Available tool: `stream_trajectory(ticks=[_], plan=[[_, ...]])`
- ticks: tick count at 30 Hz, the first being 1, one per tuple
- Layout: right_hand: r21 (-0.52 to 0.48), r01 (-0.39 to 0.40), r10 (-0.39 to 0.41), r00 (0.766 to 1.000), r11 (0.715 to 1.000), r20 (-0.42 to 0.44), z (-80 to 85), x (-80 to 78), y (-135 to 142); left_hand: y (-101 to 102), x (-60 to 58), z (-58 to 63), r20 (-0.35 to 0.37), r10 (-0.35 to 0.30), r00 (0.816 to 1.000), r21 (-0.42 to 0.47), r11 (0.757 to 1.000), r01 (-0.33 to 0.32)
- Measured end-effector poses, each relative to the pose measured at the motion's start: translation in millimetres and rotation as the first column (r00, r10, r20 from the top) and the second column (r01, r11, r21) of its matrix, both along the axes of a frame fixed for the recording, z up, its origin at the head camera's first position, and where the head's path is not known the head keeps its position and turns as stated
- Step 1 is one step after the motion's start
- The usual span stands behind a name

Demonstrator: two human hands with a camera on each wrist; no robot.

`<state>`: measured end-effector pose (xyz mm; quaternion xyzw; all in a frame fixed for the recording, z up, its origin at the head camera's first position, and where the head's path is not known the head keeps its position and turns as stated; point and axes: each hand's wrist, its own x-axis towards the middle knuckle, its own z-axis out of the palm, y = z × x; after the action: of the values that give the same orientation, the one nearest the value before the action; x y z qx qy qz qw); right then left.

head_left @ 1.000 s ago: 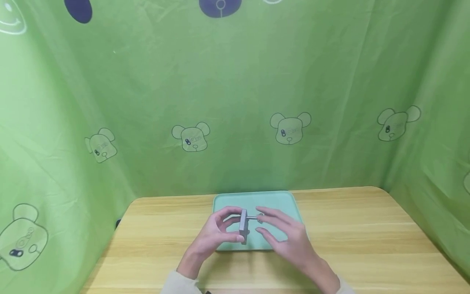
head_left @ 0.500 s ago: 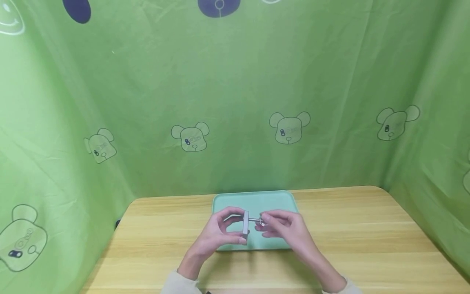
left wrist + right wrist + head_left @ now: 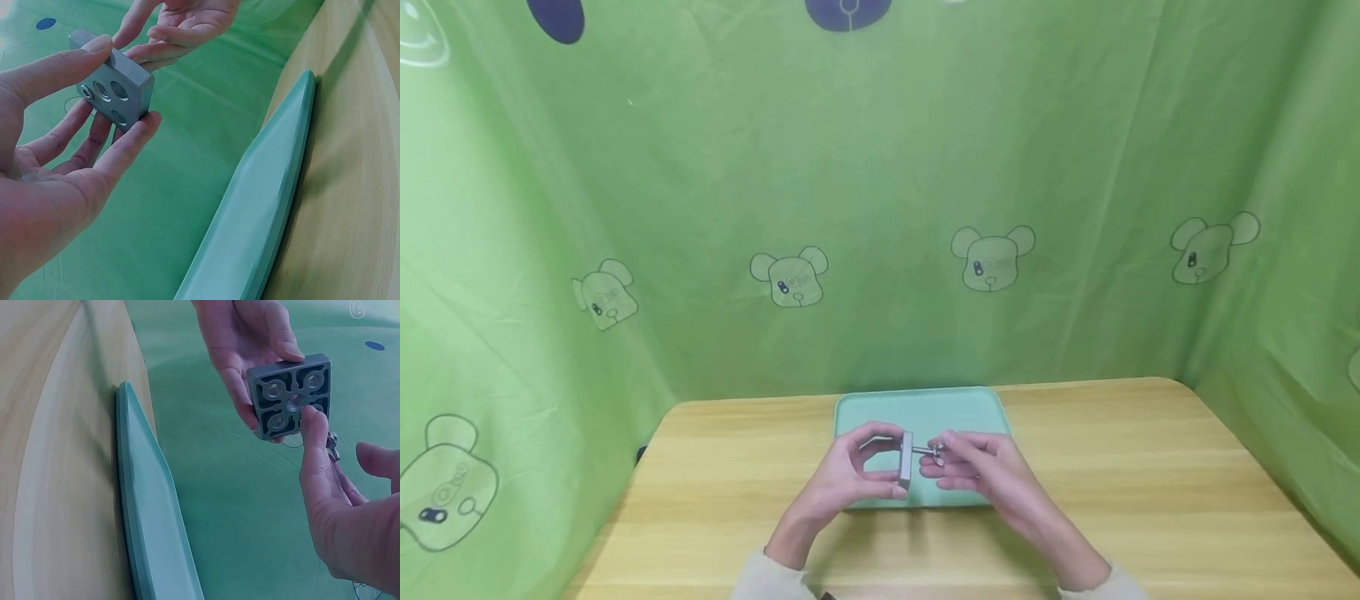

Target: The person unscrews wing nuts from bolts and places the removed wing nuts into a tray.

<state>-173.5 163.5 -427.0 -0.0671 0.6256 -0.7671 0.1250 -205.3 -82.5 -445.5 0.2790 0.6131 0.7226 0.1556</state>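
Observation:
My left hand (image 3: 838, 475) grips a square grey metal plate (image 3: 906, 461) by its opposite edges, thumb on one side and fingertips on the other. Round holes run through the plate, and its recessed face (image 3: 272, 403) shows in the right wrist view. Out of one side sticks a wing screw (image 3: 937, 454), its shank level and its winged head to the right. My right hand (image 3: 1000, 471) is at that head with fingers extended beside it. In the right wrist view the thumb stands apart from the wings, and a finger partly hides the screw.
A mint-green tray (image 3: 917, 404) lies on the wooden table (image 3: 1150, 467), below and behind the hands. Green cloth (image 3: 880, 183) with bear-face prints hangs around the table's back and sides.
My right hand came onto the winged head with thumb and fingers, then the thumb eased off it. The plate shifted slightly right and turned more edge-on, still in my left hand.

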Motion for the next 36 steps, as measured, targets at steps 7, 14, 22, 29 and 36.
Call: stream_trajectory(ticks=[7,14,22,29,36], plan=[[0.026,-0.001,0.001,1.000,1.000,-0.014,1.3,1.6,0.4,0.0,0.7,0.6,0.003,0.003,1.000,-0.010,1.000,-0.003],[0.059,0.021,-0.015,0.996,0.998,-0.092,2.4,4.4,-0.9,0.7,1.0,2.1,0.013,-0.001,1.000,-0.015,1.000,0.001],[0.129,0.113,-0.057,0.927,0.985,-0.371,0.7,6.7,-2.8,-0.6,0.5,2.5,0.028,-0.049,0.998,0.057,0.997,0.047],[0.174,0.228,-0.055,0.743,0.958,-0.667,1.4,8.4,-7.1,-3.6,0.2,0.7,0.047,-0.097,0.994,0.122,0.988,0.091],[0.122,0.373,0.004,0.301,0.920,-0.954,-6.1,-4.6,-5.1,-4.0,-0.1,1.7,0.043,-0.120,0.992,0.133,0.985,0.113]])
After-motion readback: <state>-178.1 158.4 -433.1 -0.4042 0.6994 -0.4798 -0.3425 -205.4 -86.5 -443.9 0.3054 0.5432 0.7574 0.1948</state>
